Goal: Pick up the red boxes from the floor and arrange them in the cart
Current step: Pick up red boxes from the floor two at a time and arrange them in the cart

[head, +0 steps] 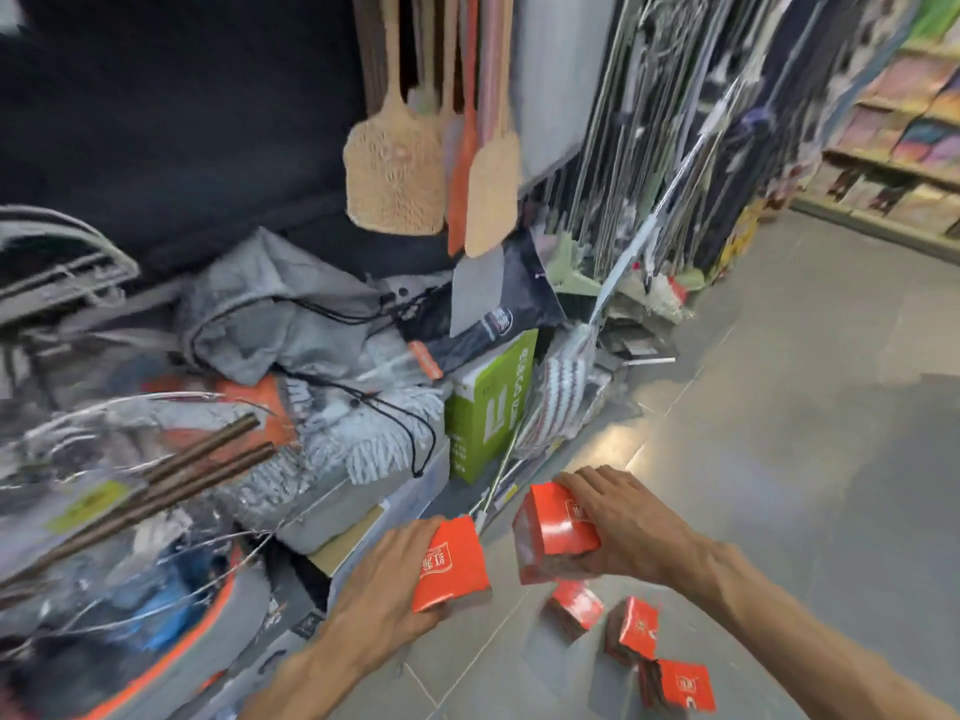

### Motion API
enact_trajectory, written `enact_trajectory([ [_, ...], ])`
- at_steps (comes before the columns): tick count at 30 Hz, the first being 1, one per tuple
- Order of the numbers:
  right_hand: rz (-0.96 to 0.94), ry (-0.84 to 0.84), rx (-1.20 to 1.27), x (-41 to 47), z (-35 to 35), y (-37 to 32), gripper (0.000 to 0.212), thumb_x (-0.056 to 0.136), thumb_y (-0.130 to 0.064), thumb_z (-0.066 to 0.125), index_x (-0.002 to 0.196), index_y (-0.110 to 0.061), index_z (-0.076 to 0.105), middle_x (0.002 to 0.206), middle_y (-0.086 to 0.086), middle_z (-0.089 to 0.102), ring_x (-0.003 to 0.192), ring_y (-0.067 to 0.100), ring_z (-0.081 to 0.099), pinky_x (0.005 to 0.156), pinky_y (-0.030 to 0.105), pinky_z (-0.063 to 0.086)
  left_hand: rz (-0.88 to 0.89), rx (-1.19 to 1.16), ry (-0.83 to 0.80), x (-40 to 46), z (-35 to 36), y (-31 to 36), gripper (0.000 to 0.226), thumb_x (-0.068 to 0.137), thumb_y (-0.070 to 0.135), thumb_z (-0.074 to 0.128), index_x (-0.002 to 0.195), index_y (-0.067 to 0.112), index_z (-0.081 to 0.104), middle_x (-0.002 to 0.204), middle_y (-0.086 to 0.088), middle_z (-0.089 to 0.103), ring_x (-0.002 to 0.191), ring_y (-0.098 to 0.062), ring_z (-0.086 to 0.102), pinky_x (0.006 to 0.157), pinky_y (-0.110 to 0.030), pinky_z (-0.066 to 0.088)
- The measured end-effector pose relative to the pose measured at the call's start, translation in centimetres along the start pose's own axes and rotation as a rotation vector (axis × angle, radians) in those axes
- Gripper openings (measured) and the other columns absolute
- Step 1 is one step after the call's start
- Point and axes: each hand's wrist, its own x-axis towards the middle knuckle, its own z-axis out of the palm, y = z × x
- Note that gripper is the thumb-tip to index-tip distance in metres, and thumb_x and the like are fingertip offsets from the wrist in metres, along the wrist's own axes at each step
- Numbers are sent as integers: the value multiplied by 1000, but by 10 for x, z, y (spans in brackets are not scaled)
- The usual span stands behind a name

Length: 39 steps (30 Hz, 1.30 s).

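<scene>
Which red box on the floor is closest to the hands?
The leftmost floor box, lying just under the box held by the right hand. The middle floor box and the nearest-camera floor box lie farther away.

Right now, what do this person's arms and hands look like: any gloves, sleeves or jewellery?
Both are bare. The left hand and right hand wear no gloves, and no rings show on the fingers. Both forearms are uncovered to the picture's edge: no sleeves, watch or bracelet in view.
</scene>
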Motion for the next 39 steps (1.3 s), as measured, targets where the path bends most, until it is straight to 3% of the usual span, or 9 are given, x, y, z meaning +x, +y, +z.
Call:
enact_trajectory([
  [3, -36, -6, -13, 0, -82, -23, 101, 65, -93, 54, 137, -24, 44, 116, -5, 56, 106, 21, 55, 95, 35, 44, -75, 82, -13, -23, -67, 32, 92, 71, 70, 58, 149, 33, 26, 143, 10, 44, 129, -16, 43, 101, -30, 36],
  [6, -103, 1, -3, 2, -145, -46, 99, 68, -92, 50, 140, -25, 41, 121, -5, 55, 111, 21, 53, 98, 36, 42, -120, 110, 3, -47, -117, 58, 93, 73, 74, 58, 149, 36, 21, 141, 11, 42, 128, -13, 41, 100, -32, 38],
  [9, -209, 25, -18, 10, -192, -77, 108, 64, -100, 43, 141, -24, 43, 121, -5, 54, 112, 20, 51, 99, 37, 40, -218, 160, 25, -75, -157, 83, 97, 71, 73, 56, 151, 34, 17, 147, 8, 36, 136, -15, 35, 109, -35, 34],
  [12, -356, -20, -37, 21, -221, -114, 111, 67, -98, 41, 149, -24, 32, 135, -4, 48, 124, 20, 45, 107, 37, 33, -306, 234, 85, -112, -183, 100, 100, 71, 69, 57, 152, 28, 15, 152, 2, 34, 139, -22, 35, 116, -38, 29],
  [17, -644, -66, -46, 41, -248, -194, 101, 67, -79, 55, 150, -28, 26, 141, -6, 43, 130, 18, 40, 111, 35, 30, -531, 300, 229, -198, -216, 128, 99, 70, 60, 67, 151, 25, 22, 143, 4, 40, 129, -21, 41, 105, -35, 38],
  [21, -881, -91, -79, 45, -264, -284, 110, 62, -85, 47, 153, -29, 22, 150, -7, 37, 139, 16, 34, 116, 35, 26, -710, 351, 331, -288, -234, 152, 95, 72, 57, 66, 150, 21, 25, 140, 1, 44, 126, -22, 45, 99, -39, 43],
  [26, -1121, -64, -127, 24, -271, -404, 107, 65, -82, 53, 153, -30, 24, 147, -7, 41, 135, 16, 39, 110, 34, 30, -923, 428, 435, -416, -236, 190, 94, 66, 57, 67, 144, 20, 30, 133, -2, 48, 120, -26, 46, 98, -42, 45],
  [29, -1276, -48, -143, -12, -273, -478, 107, 66, -80, 59, 153, -29, 25, 142, -6, 45, 130, 17, 43, 105, 31, 31, -1074, 449, 496, -492, -228, 227, 97, 66, 59, 70, 144, 21, 27, 128, -2, 50, 113, -26, 49, 94, -43, 47],
  [39, -1722, -60, -94, -213, -265, -694, 113, 61, -92, 53, 151, -28, 27, 138, -4, 48, 125, 19, 46, 103, 36, 36, -1562, 444, 721, -730, -183, 402, 101, 69, 83, 59, 147, 24, 31, 132, 3, 49, 120, -21, 47, 98, -39, 44],
])
